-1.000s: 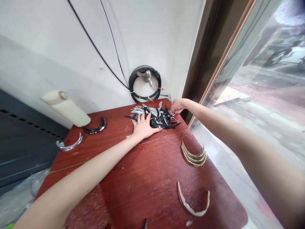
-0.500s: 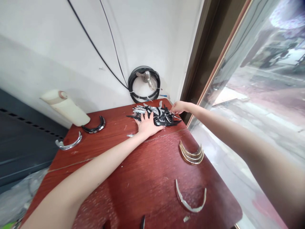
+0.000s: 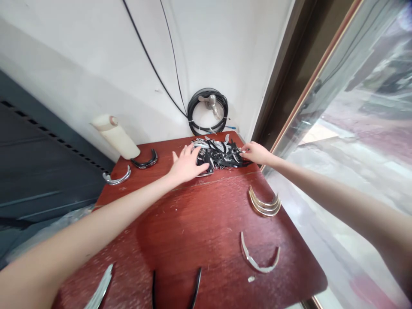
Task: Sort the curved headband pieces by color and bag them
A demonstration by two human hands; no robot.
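Note:
A heap of black and silver cut strips and scraps [image 3: 222, 153] lies at the far end of the red-brown table. At its left side my left hand [image 3: 186, 166] is open, fingers spread, with the thumb reaching along the heap's near edge. My right hand [image 3: 255, 153] is at the heap's right end. Its slightly bent fingers point inward and touch the scraps; I see nothing clearly gripped in them.
Curved gold strips [image 3: 265, 204] and a pale curved strip [image 3: 260, 257] lie on the right of the table [image 3: 206, 223]. Black curved strips [image 3: 146, 162], silver ones [image 3: 117, 177] and a cream bottle [image 3: 119, 139] are far left. Coiled black cable [image 3: 193, 109] hangs behind, glass at right.
My left hand has moved from on top of the heap to its left side. My right hand has come in closer at the right end. The view has shifted, showing more strips at the near edge.

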